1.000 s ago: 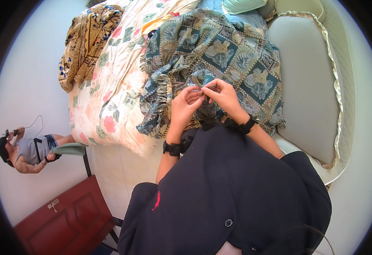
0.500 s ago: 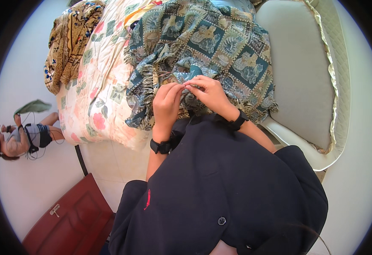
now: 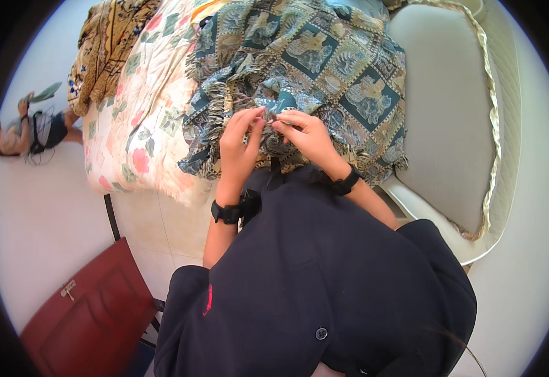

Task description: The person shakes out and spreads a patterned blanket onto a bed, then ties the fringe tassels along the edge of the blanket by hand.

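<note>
A teal and beige patterned blanket (image 3: pixel 324 56) with a fringed edge lies spread over a bed. My left hand (image 3: pixel 240 141) pinches a bunched fold of the blanket near its front edge. My right hand (image 3: pixel 306 132) grips the same fold right beside it, fingertips almost touching the left hand's. Both wrists wear black bands. My dark jacket fills the lower middle of the view.
A floral sheet (image 3: pixel 142 119) covers the bed's left part, with a brown patterned cloth (image 3: pixel 102 50) at its far corner. A cream cushioned seat (image 3: pixel 450 113) stands to the right. A red wooden cabinet (image 3: pixel 83 314) sits lower left. Another person (image 3: pixel 29 129) is on the floor at far left.
The view has shifted, so the bed and blanket now sit lower and closer. Both hands stay together on the blanket fold, slightly raised against it.
</note>
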A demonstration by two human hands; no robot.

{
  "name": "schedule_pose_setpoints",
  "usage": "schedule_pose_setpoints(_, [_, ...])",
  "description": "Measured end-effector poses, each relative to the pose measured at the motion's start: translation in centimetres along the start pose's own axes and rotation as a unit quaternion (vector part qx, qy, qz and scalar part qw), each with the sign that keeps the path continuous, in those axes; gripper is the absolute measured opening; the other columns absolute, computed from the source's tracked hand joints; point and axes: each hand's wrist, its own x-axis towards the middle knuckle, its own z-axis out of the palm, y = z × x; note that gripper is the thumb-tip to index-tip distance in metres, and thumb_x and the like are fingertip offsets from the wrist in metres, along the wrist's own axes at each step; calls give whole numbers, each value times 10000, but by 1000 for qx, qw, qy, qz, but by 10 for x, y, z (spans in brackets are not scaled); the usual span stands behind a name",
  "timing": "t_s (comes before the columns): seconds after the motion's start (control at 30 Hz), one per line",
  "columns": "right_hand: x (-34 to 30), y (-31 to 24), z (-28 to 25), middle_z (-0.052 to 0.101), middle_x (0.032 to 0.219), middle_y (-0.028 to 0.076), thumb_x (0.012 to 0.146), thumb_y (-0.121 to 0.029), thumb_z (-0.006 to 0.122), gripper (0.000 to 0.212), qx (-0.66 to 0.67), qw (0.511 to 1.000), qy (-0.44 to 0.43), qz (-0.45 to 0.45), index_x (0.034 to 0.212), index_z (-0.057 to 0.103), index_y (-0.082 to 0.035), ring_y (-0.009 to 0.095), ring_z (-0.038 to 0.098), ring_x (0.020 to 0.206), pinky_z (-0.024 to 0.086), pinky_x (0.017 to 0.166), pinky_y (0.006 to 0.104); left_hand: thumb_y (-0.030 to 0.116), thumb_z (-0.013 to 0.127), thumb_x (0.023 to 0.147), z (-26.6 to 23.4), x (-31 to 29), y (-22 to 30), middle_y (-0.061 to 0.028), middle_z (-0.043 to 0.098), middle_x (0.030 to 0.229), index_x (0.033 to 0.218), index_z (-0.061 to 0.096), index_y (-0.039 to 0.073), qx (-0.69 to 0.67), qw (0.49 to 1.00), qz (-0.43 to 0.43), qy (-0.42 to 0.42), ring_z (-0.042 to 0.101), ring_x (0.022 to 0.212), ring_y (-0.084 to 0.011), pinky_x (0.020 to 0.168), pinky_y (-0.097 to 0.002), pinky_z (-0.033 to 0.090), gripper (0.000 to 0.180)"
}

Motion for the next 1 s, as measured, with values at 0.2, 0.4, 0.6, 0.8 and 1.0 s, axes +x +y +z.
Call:
schedule_pose_setpoints(0.2, [19,-21,-12,603,812,43,859,-150,579,159,376,911,-118,119,941,607,-16,88,536,679,428,610,197,71,555,845,-5,-18,6,-84,599,982,1074,572,11,-66,992,-108,9,558,939,-157,812,-269,434,237])
schedule_pose_setpoints(0.4, [27,-95,-4,606,792,51,849,-132,594,185,306,943,-105,72,944,616,25,95,544,638,430,586,203,93,532,883,-24,27,72,-51,552,1068,1180,498,-18,-341,926,-162,-6,514,1015,-123,885,-260,393,319])
schedule_pose_setpoints(0.6, [27,-112,6,619,824,63,823,-93,621,189,204,976,-77,26,945,622,50,107,562,614,438,593,205,10,572,840,-20,54,79,-20,520,928,1061,564,-35,-337,936,-100,27,534,841,-78,717,-202,427,225])
schedule_pose_setpoints(0.8, [30,-112,21,629,827,93,808,-81,624,211,214,973,-74,49,971,624,52,126,585,645,478,563,233,35,587,837,-25,45,74,-12,542,815,975,624,-45,-367,916,-105,122,515,725,-62,648,-175,402,164])
schedule_pose_setpoints(1.0, [46,-112,40,634,816,96,810,-64,604,180,178,982,-47,34,932,633,66,136,600,668,494,586,230,43,577,840,-40,55,49,-28,582,797,944,630,-56,-363,917,-116,119,525,698,-62,640,-176,410,153])
